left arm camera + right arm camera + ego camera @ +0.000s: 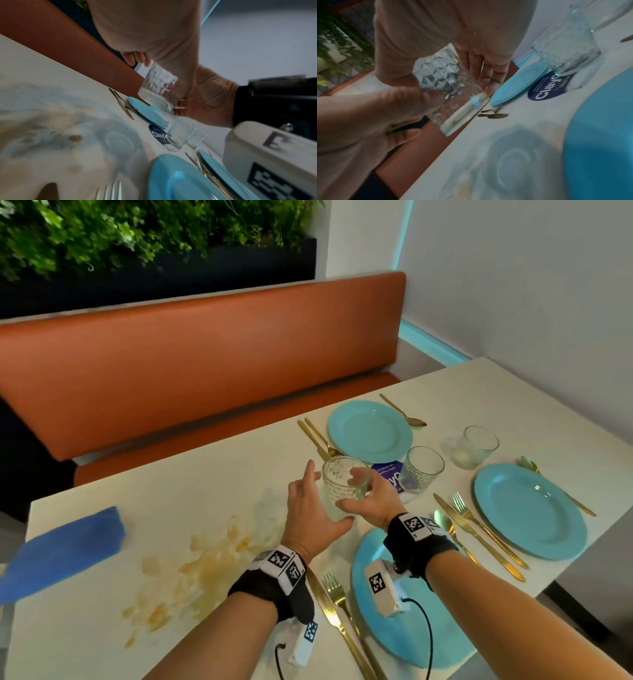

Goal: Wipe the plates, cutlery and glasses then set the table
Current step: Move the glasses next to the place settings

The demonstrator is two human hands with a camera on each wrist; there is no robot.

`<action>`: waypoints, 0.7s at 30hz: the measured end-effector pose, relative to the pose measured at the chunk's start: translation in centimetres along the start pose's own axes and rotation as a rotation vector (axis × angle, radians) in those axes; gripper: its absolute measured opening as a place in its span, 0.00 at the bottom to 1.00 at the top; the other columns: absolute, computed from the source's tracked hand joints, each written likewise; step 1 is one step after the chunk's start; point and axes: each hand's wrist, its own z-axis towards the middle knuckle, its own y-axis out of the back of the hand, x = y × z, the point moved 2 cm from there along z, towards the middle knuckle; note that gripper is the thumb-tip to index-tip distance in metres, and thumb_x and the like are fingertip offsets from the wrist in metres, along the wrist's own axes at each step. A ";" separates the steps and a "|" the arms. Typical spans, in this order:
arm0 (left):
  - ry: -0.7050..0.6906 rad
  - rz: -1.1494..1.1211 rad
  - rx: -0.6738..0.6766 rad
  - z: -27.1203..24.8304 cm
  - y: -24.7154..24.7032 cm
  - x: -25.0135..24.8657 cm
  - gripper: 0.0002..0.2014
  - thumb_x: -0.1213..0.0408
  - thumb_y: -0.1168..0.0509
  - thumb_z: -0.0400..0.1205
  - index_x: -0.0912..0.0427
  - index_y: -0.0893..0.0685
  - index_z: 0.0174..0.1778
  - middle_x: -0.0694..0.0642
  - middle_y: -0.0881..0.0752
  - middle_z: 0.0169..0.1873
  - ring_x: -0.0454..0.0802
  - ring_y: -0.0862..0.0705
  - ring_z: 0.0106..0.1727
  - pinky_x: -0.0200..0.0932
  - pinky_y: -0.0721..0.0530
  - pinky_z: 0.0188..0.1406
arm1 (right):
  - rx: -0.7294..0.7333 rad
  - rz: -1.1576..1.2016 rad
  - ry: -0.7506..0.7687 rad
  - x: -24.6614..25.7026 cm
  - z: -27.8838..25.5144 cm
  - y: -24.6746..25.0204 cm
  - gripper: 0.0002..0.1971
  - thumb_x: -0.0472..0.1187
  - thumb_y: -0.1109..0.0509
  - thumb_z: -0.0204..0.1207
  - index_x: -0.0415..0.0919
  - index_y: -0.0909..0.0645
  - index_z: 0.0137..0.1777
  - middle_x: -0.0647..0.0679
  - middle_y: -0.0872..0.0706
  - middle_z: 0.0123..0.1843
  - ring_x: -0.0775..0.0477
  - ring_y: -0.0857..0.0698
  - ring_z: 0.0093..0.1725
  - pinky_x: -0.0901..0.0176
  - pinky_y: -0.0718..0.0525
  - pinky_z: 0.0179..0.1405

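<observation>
You hold the glass [346,486] lifted off the table [102,611], above its middle: your right hand [371,501] curls round the wall, while your left hand [310,508] cups it, fingers nearly straight. Smooth faceted glass can slip as one hand lets go. Setting it down blind risks clinking the second glass [421,469] or the glossy plate [370,431] near the far edge.
</observation>
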 end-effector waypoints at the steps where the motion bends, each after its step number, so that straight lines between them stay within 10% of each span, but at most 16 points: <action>1: 0.013 0.025 0.010 0.3 -0.5 0.1 0.57 0.56 0.21 0.65 0.58 0.53 0.82 0.53 0.31 0.72 0.50 0.38 0.72 0.43 0.35 0.74 | -0.016 -0.009 -0.022 -0.7 0.6 0.4 0.49 0.56 0.26 0.40 0.40 0.26 0.67 0.48 0.17 0.59 0.49 0.19 0.58 0.60 0.23 0.58; 9: 0.177 0.149 0.007 1.9 -1.1 2.7 0.53 0.57 0.23 0.70 0.60 0.52 0.82 0.56 0.33 0.75 0.53 0.38 0.76 0.46 0.35 0.76 | -0.074 -0.119 -0.127 -5.5 3.3 1.1 0.39 0.43 0.19 0.59 0.38 0.30 0.70 0.43 0.19 0.64 0.41 0.20 0.64 0.54 0.23 0.63; 21: 0.227 0.119 0.038 1.6 -1.2 3.4 0.50 0.59 0.25 0.73 0.59 0.53 0.83 0.57 0.34 0.76 0.53 0.35 0.77 0.48 0.28 0.75 | -0.077 -0.147 -0.159 -7.1 3.0 -0.3 0.44 0.43 0.19 0.61 0.39 0.37 0.76 0.41 0.21 0.69 0.39 0.23 0.68 0.54 0.25 0.66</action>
